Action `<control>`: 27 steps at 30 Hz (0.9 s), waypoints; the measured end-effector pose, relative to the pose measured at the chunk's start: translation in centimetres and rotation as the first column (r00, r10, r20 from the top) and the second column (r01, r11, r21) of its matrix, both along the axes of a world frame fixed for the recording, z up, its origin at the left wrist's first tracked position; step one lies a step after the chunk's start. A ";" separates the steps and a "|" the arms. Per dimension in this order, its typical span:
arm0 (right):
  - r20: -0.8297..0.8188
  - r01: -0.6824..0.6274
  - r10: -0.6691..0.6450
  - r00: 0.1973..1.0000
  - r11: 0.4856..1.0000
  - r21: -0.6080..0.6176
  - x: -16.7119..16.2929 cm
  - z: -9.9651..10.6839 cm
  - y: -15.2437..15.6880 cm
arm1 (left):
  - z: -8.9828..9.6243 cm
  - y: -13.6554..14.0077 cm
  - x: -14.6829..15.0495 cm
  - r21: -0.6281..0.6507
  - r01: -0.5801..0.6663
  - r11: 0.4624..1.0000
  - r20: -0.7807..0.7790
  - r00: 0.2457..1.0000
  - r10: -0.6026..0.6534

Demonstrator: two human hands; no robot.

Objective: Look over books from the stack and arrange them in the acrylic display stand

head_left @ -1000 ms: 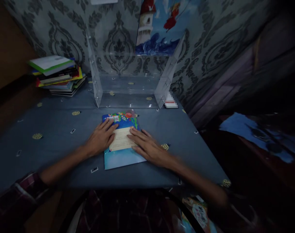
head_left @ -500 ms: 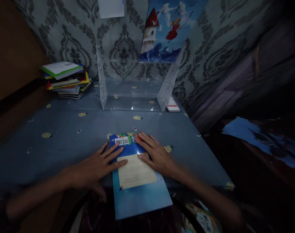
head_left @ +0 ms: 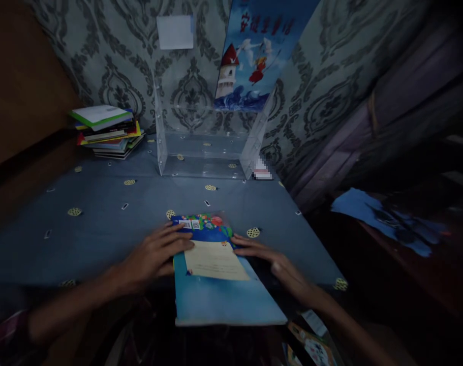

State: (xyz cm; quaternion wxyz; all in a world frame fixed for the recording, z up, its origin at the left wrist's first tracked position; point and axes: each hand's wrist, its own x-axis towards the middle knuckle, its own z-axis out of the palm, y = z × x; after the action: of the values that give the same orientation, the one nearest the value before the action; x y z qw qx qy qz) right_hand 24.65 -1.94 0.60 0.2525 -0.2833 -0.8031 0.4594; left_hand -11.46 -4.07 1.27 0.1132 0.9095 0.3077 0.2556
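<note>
From here, the small print on the cream panel [head_left: 216, 262] of the glossy blue booklet [head_left: 223, 305] is too faint to read. The left hand [head_left: 155, 254] covers part of its left edge; whether the thumb reaches underneath, I can't tell. The right hand [head_left: 282, 267] looks a little blurred, its forearm cut off below. The blue poster with a red-roofed tower [head_left: 269, 91] runs out of sight overhead. Lettering on the spines of the stacked books [head_left: 111, 133] is too small. A white object [head_left: 262, 170] is blurred into squares, and the dark items [head_left: 387, 218] on the bright blue cloth [head_left: 345, 203] are too murky to identify.
</note>
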 end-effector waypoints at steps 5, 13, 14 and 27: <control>-0.325 0.195 -0.230 0.917 0.971 -0.136 -1.4 -1.1 1.6 | 1.8 3.0 1.4 -0.420 -0.135 0.897 0.427 0.843 0.327; -0.384 0.473 -0.442 0.811 0.881 -0.017 -8.3 0.2 6.9 | 1.7 9.0 4.2 -0.634 -0.071 0.770 0.724 0.294 0.624; -0.404 0.469 -0.449 0.797 0.882 -0.056 -9.0 0.7 7.5 | 1.8 9.4 4.5 -0.655 -0.057 0.754 0.725 0.234 0.648; -0.219 0.321 -0.503 0.836 0.772 -0.548 -11.7 -1.1 10.3 | -0.3 10.9 3.2 -0.962 0.039 0.271 0.271 -0.013 0.963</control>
State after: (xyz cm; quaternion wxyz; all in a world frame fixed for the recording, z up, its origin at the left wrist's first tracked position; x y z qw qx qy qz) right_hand 12.99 8.35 -0.49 0.4080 -0.4222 -0.5174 0.6226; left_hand -8.28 6.86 0.95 0.5283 0.1764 0.5964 0.5779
